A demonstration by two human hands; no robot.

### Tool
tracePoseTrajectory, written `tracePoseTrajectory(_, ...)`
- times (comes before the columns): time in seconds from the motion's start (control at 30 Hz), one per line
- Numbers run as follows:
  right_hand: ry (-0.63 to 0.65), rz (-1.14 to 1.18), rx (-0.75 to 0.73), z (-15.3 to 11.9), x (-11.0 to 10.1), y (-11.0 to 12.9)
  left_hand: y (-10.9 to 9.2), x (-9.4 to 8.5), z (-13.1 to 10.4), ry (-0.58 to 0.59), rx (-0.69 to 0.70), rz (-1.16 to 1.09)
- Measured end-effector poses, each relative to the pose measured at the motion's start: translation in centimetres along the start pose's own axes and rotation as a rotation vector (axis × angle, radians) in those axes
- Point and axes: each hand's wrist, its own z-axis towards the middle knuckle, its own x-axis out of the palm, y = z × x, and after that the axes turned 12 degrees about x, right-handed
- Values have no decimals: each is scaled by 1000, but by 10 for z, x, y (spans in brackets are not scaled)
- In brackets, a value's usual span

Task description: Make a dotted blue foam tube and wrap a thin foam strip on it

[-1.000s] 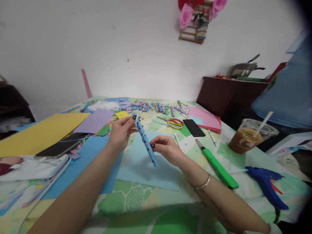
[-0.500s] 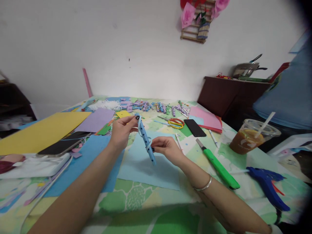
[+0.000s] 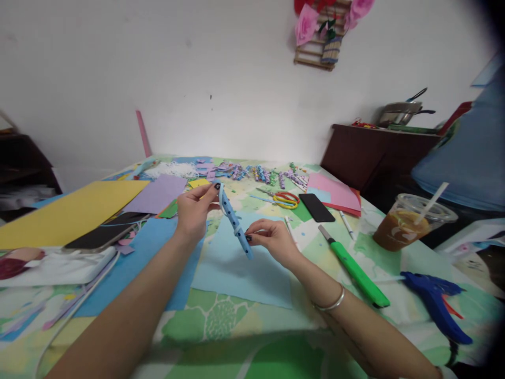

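Observation:
My left hand (image 3: 194,210) pinches the upper end of a slim blue paper tube (image 3: 238,232) marked with dark dots. The tube leans, its lower end to the right, above a light blue paper sheet (image 3: 240,287). A narrow pale blue paper strip (image 3: 222,202) runs from under my left thumb along the tube and crosses it lower down. My right hand (image 3: 275,241) is closed at the tube's lower half, thumb and forefinger together on the strip beside it. The exact grip of those fingertips is partly hidden.
To the right lie a green utility knife (image 3: 357,271), a blue glue gun (image 3: 432,300), scissors (image 3: 287,199), a black phone (image 3: 315,207) and an iced drink cup (image 3: 402,229). Another phone (image 3: 106,231) and yellow paper (image 3: 74,208) are left. Curled paper pieces (image 3: 260,173) line the back.
The strip's loose loop around the tube has drawn closer against it. The tube tilts slightly more, and my left hand has shifted a little left.

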Motion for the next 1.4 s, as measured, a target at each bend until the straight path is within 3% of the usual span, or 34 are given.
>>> tracePoseTrajectory(0.37,103,-39,124,-4,3,0,-2,-2,3,-71,-1,-32)
tracePoseTrajectory(0.8,60,-52,116,-7,3,7,-1,-8,11,-156,46,41)
tracePoseTrajectory(1.0,-34,-68,84,-5,3,6,0,-8,10,-130,77,81)
tracePoseTrajectory(1.4,-50,-131,107,-2,2,0,-1,-6,6,-103,70,88)
